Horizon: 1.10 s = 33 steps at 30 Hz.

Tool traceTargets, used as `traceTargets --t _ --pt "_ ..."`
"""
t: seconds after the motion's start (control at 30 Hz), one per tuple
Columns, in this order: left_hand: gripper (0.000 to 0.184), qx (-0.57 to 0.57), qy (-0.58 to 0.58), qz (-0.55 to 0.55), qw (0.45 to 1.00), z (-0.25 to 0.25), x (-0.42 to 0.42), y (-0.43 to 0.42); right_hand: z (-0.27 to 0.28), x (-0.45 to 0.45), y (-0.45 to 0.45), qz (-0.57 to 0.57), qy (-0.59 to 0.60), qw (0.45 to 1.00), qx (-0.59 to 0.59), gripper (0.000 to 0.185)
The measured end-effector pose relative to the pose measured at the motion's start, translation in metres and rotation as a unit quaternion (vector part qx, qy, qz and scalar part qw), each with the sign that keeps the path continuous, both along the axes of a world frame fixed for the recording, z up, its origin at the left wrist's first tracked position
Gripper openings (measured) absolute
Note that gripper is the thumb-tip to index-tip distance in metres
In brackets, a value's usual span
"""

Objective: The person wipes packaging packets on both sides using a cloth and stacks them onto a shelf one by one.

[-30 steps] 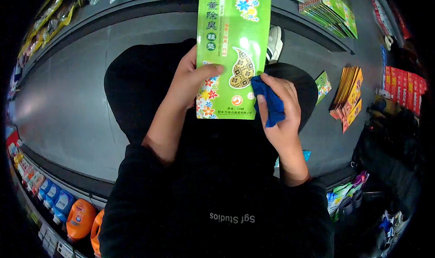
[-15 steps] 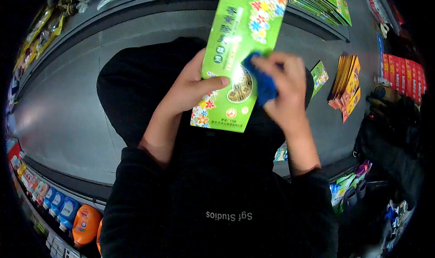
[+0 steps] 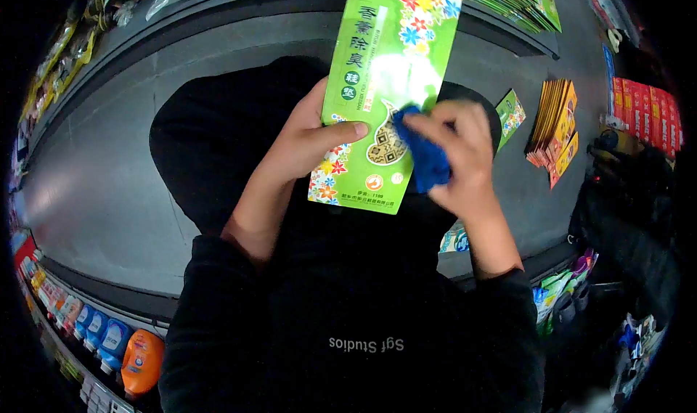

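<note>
The green packet [image 3: 385, 86] I hold reads "香薰除臭" and, in dark circles, "鞋墊" along its left edge, "1100" near its bottom edge; my black top [image 3: 356, 304] reads "Sgf Studios", upside down.

The flat green packet [image 3: 374, 86] is long and rectangular, printed with dark characters down one side, multicoloured flowers at its upper right and lower left, and a patterned curved motif; a bright glare crosses its middle. It tilts, its top leaning right, held up over the lap in the left hand [image 3: 312, 133]. The dark blue cloth [image 3: 428, 159], crumpled, is bunched in the right hand [image 3: 468, 148] against the packet's right edge.
</note>
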<state>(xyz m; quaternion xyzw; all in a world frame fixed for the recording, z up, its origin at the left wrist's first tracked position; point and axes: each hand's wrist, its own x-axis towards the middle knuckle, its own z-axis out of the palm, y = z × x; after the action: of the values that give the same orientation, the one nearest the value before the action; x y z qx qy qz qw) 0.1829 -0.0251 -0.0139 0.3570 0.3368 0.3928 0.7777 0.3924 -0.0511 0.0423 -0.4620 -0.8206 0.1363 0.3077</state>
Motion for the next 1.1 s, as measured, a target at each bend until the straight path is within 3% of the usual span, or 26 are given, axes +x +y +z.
traceTargets --t 0.13,0.27,0.37,0.47,0.53,0.6,0.7,0.8,0.83,0.93,1.1 --pt "0.058 0.012 0.004 -0.042 0.999 0.0 0.001 -0.001 -0.006 0.017 0.032 -0.107 -0.02 0.992 0.06 0.045" --pt "0.066 0.048 0.073 -0.04 0.995 0.001 -0.001 -0.001 -0.016 0.025 0.059 -0.102 0.027 0.989 0.1 0.046" --pt "0.065 0.077 0.104 -0.051 0.99 0.002 0.001 -0.001 0.005 0.021 0.079 -0.083 0.025 0.975 0.206 0.05" --pt "0.062 0.076 0.099 -0.058 0.99 0.001 0.005 -0.004 0.016 -0.011 0.077 -0.093 -0.048 0.979 0.176 0.046" --pt "0.059 0.063 0.095 -0.063 0.991 0.002 0.007 -0.005 -0.001 -0.021 0.074 -0.08 -0.075 0.987 0.115 0.056" --pt "0.057 0.068 0.091 -0.042 0.993 -0.007 0.005 -0.007 -0.006 -0.037 0.055 -0.027 -0.104 0.994 0.033 0.057" --pt "0.057 0.158 0.136 -0.014 0.978 -0.02 0.0 -0.005 -0.019 -0.051 0.019 0.082 -0.045 0.995 -0.021 0.055" --pt "0.057 0.144 0.1 -0.022 0.984 -0.022 0.006 -0.009 -0.011 -0.035 0.03 0.086 -0.077 0.993 0.016 0.055" --pt "0.056 0.085 0.089 -0.063 0.99 -0.017 0.006 -0.008 -0.005 -0.031 0.038 0.056 -0.096 0.993 0.038 0.052" --pt "0.056 0.076 0.108 -0.106 0.986 -0.006 0.01 -0.009 -0.001 -0.016 0.067 -0.054 -0.131 0.982 0.123 0.047" --pt "0.05 0.1 0.093 -0.085 0.987 -0.017 0.008 -0.015 -0.003 -0.024 0.054 -0.055 -0.108 0.991 0.063 0.049"
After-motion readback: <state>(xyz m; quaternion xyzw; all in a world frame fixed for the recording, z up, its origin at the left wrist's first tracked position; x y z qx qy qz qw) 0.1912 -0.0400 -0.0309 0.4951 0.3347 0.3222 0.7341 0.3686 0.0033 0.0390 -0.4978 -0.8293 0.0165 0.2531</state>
